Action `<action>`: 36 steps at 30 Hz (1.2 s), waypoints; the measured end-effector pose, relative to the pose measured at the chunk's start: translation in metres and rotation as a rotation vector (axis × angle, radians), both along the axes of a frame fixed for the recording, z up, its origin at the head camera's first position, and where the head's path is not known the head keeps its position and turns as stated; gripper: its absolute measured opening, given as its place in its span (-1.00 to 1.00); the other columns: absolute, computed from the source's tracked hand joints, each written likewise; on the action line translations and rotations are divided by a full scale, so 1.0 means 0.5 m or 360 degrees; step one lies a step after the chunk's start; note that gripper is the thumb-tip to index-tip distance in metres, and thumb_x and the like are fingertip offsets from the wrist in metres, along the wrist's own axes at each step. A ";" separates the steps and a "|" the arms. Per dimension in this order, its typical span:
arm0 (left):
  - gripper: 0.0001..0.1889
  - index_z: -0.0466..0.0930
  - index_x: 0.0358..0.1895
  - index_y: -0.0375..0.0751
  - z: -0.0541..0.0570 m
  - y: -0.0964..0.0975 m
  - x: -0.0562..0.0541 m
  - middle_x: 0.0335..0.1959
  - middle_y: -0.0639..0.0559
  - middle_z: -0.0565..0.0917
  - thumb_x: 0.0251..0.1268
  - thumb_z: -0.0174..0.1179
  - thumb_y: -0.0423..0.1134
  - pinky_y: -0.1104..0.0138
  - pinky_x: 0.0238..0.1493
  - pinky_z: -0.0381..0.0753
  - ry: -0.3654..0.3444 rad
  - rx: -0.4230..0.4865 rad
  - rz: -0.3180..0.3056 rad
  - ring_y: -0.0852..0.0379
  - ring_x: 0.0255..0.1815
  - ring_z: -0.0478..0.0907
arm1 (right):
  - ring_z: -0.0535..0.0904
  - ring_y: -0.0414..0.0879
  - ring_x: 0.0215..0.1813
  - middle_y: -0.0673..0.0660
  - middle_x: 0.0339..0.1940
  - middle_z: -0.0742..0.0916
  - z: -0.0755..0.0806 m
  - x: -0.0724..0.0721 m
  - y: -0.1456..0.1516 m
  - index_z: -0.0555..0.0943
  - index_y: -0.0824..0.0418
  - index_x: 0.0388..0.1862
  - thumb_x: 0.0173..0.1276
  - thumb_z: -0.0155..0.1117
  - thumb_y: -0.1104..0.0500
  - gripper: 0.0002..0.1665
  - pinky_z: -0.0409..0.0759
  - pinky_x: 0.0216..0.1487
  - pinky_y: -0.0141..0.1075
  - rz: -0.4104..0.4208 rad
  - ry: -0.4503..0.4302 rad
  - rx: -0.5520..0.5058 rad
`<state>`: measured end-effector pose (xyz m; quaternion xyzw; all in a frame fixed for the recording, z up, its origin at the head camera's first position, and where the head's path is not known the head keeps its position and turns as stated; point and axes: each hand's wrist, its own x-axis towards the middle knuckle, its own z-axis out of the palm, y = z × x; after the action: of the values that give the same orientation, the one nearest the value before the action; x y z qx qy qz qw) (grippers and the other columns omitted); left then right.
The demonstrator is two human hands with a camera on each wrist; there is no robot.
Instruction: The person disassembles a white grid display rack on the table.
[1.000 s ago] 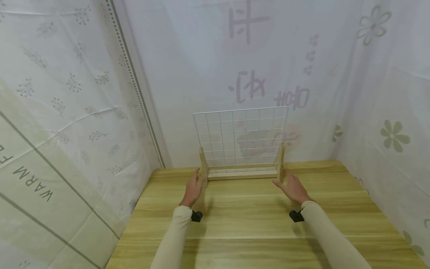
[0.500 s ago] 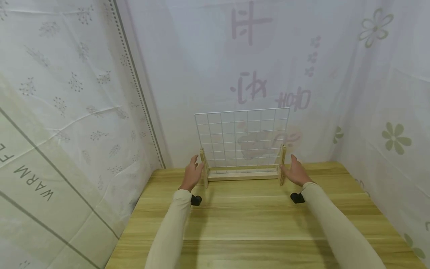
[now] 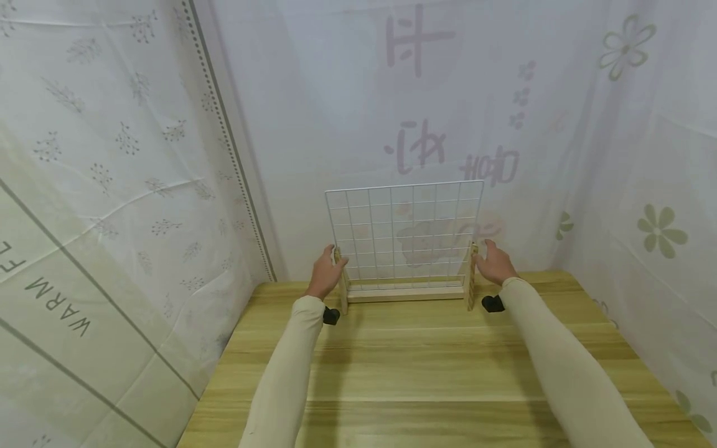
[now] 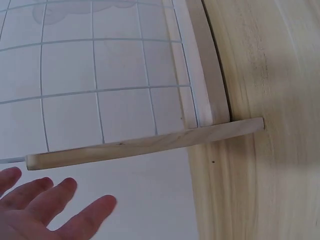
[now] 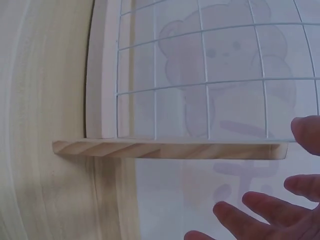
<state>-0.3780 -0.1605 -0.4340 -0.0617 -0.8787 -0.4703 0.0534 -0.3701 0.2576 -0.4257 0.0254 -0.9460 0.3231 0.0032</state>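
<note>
A white wire grid panel (image 3: 403, 230) stands upright in a wooden stand, whose crossbar (image 3: 406, 292) joins two side posts. My left hand (image 3: 327, 272) is at the upper end of the left post (image 3: 343, 286). In the left wrist view its spread fingers (image 4: 90, 215) lie just outside that post, with a gap showing. On the other side, my right hand (image 3: 496, 264) is beside the right post (image 3: 470, 283). Its parted fingers (image 5: 270, 210) hang outside the post in the right wrist view, the thumb near the post's top end. Neither hand holds anything.
The stand rests near the back edge of a wood-grain table (image 3: 403, 367). Behind it hangs a pale printed curtain (image 3: 313, 124), and patterned cloth (image 3: 140, 186) closes in the left side. A black wrist device (image 3: 330, 316) sits on each wrist.
Both hands have moved forward and up along the side posts, from near their lower ends to their upper ends. The grid and stand keep their place on the table.
</note>
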 end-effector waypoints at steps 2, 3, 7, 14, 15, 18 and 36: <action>-0.25 -0.07 0.61 -0.28 0.002 0.000 -0.003 0.59 -0.35 0.16 0.55 -0.04 -0.01 -0.15 0.56 0.20 -0.0039 -0.0026 -0.0024 -0.31 0.60 0.12 | 0.13 0.57 0.49 0.66 0.50 0.17 0.006 -0.003 -0.006 -0.18 0.55 0.58 0.61 -0.19 0.02 -0.14 0.19 0.51 0.32 0.0002 0.0005 0.0002; -0.25 -0.09 0.62 -0.28 0.003 0.000 -0.004 0.60 -0.34 0.14 0.55 -0.05 0.00 -0.14 0.58 0.17 -0.0061 -0.0040 -0.0034 -0.29 0.61 0.09 | 0.13 0.57 0.49 0.66 0.51 0.16 0.008 -0.004 -0.009 -0.19 0.55 0.58 0.61 -0.18 0.03 -0.14 0.18 0.51 0.32 0.0003 0.0006 -0.0002; -0.21 -0.13 0.63 -0.26 0.007 0.000 -0.006 0.63 -0.29 0.08 0.54 -0.06 0.04 -0.13 0.60 0.13 -0.0116 -0.0062 -0.0060 -0.26 0.64 0.02 | 0.13 0.58 0.48 0.69 0.50 0.14 0.018 -0.005 -0.020 -0.30 0.53 0.58 0.61 -0.16 0.03 -0.09 0.19 0.51 0.32 -0.0017 -0.0022 -0.0044; -0.22 -0.10 0.63 -0.23 0.006 0.002 -0.010 0.59 -0.33 0.16 0.51 -0.02 -0.01 -0.14 0.53 0.27 -0.0126 -0.0017 -0.0029 -0.30 0.59 0.14 | 0.09 0.54 0.53 0.64 0.54 0.10 0.021 -0.014 -0.036 -0.37 0.43 0.61 0.62 -0.15 0.00 -0.06 0.19 0.51 0.31 -0.0014 -0.0112 -0.0172; -0.23 -0.09 0.63 -0.23 0.004 0.003 -0.010 0.58 -0.34 0.18 0.51 -0.01 -0.02 -0.13 0.52 0.29 -0.0124 -0.0007 -0.0022 -0.30 0.58 0.16 | 0.12 0.53 0.52 0.63 0.54 0.14 0.019 -0.016 -0.039 -0.30 0.44 0.62 0.62 -0.15 0.01 -0.10 0.22 0.49 0.31 -0.0007 -0.0108 -0.0172; -0.24 -0.08 0.63 -0.21 -0.002 0.005 -0.011 0.56 -0.35 0.21 0.50 -0.01 -0.03 -0.12 0.49 0.34 -0.0112 0.0008 -0.0010 -0.30 0.56 0.20 | 0.15 0.54 0.50 0.62 0.52 0.19 0.014 -0.016 -0.046 -0.17 0.49 0.60 0.62 -0.14 0.06 -0.16 0.25 0.48 0.32 -0.0019 -0.0070 -0.0181; -0.49 0.26 0.51 -0.25 -0.008 -0.028 0.019 0.47 -0.26 0.42 0.60 -0.20 -0.22 0.01 0.07 0.62 0.0034 -0.0015 0.0056 -0.25 0.25 0.57 | 0.42 0.44 0.36 0.44 0.36 0.54 -0.027 -0.005 -0.040 0.26 0.24 0.56 0.54 -0.16 0.21 -0.38 0.37 0.38 0.26 -0.0302 0.0204 -0.0131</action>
<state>-0.3687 -0.1745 -0.4380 -0.0515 -0.8813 -0.4644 0.0709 -0.3729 0.2377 -0.4392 -0.0438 -0.9280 0.3575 0.0951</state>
